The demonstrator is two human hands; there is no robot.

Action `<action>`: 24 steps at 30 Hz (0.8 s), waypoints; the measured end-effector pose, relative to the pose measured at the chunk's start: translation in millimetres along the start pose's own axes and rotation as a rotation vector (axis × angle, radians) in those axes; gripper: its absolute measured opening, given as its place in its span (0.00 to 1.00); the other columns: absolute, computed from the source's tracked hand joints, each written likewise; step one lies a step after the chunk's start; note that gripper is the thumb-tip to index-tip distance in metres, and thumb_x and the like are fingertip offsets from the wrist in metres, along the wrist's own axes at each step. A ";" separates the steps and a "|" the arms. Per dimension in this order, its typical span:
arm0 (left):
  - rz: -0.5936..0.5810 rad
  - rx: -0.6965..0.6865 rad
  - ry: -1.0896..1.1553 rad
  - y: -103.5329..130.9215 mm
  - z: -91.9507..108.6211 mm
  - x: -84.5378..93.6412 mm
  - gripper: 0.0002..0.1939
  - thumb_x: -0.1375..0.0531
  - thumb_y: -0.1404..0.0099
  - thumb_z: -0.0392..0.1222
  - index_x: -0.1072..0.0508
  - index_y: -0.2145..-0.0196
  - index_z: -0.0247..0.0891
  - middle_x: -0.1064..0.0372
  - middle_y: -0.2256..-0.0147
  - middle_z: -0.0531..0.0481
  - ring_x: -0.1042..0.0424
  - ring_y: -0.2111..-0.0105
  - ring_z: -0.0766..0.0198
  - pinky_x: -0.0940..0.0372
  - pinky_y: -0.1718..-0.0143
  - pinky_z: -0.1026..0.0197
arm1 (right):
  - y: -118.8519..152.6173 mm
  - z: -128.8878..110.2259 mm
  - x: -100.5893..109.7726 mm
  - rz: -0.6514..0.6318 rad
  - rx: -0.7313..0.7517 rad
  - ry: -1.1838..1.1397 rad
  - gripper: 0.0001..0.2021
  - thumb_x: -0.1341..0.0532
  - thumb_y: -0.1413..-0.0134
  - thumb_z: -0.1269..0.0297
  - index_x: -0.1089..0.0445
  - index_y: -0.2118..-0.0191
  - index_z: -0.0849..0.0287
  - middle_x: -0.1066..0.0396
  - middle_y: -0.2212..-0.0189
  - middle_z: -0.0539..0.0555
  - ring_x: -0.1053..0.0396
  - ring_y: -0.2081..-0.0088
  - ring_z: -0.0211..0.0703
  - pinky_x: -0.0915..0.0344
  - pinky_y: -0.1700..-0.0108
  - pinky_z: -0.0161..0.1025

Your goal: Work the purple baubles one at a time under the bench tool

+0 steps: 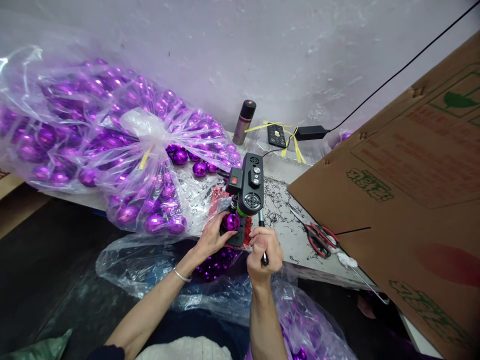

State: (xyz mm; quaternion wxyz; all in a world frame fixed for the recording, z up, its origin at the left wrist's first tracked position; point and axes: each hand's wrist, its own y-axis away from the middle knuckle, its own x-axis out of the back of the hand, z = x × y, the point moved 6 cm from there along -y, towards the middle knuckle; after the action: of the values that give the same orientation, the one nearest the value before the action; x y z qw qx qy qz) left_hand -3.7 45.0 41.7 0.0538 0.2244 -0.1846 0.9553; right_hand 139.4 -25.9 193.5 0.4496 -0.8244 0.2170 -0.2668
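My left hand (214, 235) is closed round a shiny purple bauble (231, 221), with the thumb and fingers on either side of it. The bauble sits under the head of a small black bench press (252, 185) that has round vents, knobs and a red switch. My right hand (264, 250) is wrapped in a fist round the press's lever handle (264, 260). A red mat (248, 231) shows beneath the black base of the press. Below the table edge, more small purple baubles (215, 265) lie in an open clear bag.
Clear plastic bags (146, 125) full of purple baubles cover the left side. A spray can (244, 122) stands by the wall. Red-handled scissors (318, 239) lie near a large cardboard box (405, 200) at right. Black scraps litter the white table (277, 215). A power adapter (311, 132) lies behind.
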 end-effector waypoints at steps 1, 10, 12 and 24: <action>0.002 -0.007 -0.011 1.2 0.8 2.0 0.29 0.31 0.29 0.50 0.32 0.36 0.41 0.23 0.42 0.38 0.22 0.41 0.45 0.26 0.39 0.42 | 0.1 0.3 0.0 -0.003 0.000 0.001 0.15 0.47 0.29 0.75 0.37 0.69 0.54 0.32 0.74 0.47 0.29 0.71 0.36 0.34 0.68 0.34; -0.019 -0.090 -0.090 -2.8 7.3 -0.4 0.29 0.31 0.30 0.48 0.31 0.36 0.42 0.25 0.41 0.37 0.25 0.39 0.43 0.29 0.37 0.38 | 0.8 -0.1 0.9 0.007 0.004 0.007 0.15 0.47 0.31 0.76 0.35 0.69 0.54 0.30 0.74 0.48 0.29 0.72 0.38 0.34 0.69 0.37; -0.011 -0.069 -0.068 -9.3 3.2 -5.0 0.30 0.29 0.32 0.50 0.29 0.36 0.42 0.24 0.43 0.38 0.24 0.41 0.43 0.28 0.39 0.39 | 0.4 -1.0 0.9 -0.002 0.005 0.011 0.15 0.47 0.31 0.76 0.34 0.69 0.54 0.29 0.74 0.48 0.29 0.71 0.38 0.34 0.69 0.37; 0.006 -0.091 0.000 -11.0 -6.6 -8.9 0.33 0.29 0.33 0.57 0.27 0.36 0.41 0.23 0.42 0.36 0.23 0.40 0.43 0.29 0.37 0.38 | 18.5 8.1 -2.7 0.014 -0.020 0.024 0.14 0.47 0.28 0.73 0.35 0.68 0.54 0.30 0.73 0.49 0.29 0.71 0.38 0.33 0.67 0.38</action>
State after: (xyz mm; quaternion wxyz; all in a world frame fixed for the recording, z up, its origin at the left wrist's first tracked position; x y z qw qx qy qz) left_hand 3.5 57.5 35.8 0.0612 0.2212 -0.2283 0.9462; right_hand 140.2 -28.4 173.4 0.4405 -0.8241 0.2307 -0.2712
